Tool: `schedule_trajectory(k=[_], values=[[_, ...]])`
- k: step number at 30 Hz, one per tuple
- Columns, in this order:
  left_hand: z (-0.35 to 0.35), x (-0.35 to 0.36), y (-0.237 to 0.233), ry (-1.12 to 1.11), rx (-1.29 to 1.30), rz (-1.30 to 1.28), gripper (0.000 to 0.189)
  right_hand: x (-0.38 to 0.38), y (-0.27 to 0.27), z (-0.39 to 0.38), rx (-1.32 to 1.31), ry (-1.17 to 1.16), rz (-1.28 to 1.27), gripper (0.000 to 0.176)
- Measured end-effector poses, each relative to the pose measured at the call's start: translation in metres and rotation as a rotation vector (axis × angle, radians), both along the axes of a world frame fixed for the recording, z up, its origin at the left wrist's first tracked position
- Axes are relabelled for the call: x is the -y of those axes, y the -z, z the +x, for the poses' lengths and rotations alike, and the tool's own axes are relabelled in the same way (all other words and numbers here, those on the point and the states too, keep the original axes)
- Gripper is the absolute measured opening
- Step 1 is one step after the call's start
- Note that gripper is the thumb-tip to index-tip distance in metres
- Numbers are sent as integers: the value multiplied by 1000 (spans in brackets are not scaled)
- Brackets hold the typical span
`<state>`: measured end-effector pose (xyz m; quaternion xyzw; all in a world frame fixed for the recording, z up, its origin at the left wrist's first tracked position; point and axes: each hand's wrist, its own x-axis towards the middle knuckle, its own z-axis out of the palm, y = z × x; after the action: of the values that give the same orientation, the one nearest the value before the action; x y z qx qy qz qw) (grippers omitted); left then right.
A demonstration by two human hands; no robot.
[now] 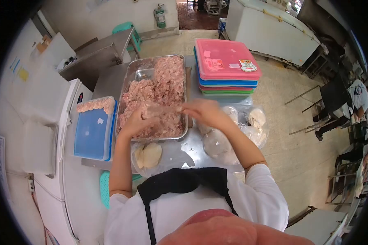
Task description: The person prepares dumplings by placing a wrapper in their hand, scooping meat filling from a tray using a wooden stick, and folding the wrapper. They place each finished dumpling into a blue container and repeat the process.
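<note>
Meat tray [143,74] centre of table [108,83], lidded box [92,134] left, container stack [227,67] behind-right, bagged wrappers [221,143] right, wrapper pile [149,155] in front.

Straight ahead of me on the bare stainless steel table [110,81] sits a stack of flat square plastic containers [227,61], pink on top, with blue, red and green below. To my left lies a blue rectangular plastic box [92,134] with a row of pale pink pieces [96,105] along its far edge. Left of the table stands a white appliance [69,192]. Further back are a second steel table [106,51], a teal plastic stool [126,28], a fire extinguisher [160,15] against the wall and a long white chest freezer [270,28]. Far right, a person in a white shirt [357,98] sits beside a black chair [333,94].
</note>
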<state>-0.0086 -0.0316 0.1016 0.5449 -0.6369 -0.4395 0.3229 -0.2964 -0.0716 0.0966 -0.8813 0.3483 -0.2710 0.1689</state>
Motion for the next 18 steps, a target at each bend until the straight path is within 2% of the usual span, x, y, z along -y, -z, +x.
schedule_trajectory(k=[3,6,9,11,12,15,16,18], values=[[4,-12,-10,-15,232,-472,52,-7,-27,-8,72,-42,100,31],[18,-18,-13,90,130,-427,57,-26,-36,7,88,-123,204,32],[40,-12,9,224,245,-520,53,-44,-9,33,69,-172,192,31],[40,-14,3,228,152,-259,48,-43,-5,36,-1,-182,185,31],[43,-15,3,227,103,-124,46,-49,-18,35,-133,-52,39,31],[70,0,49,118,152,-319,44,-86,-58,59,-165,164,-75,30],[74,-6,37,165,139,-342,47,-94,-55,70,-82,114,-94,27],[80,-12,13,261,111,-400,53,-92,-44,86,-137,121,-101,26]])
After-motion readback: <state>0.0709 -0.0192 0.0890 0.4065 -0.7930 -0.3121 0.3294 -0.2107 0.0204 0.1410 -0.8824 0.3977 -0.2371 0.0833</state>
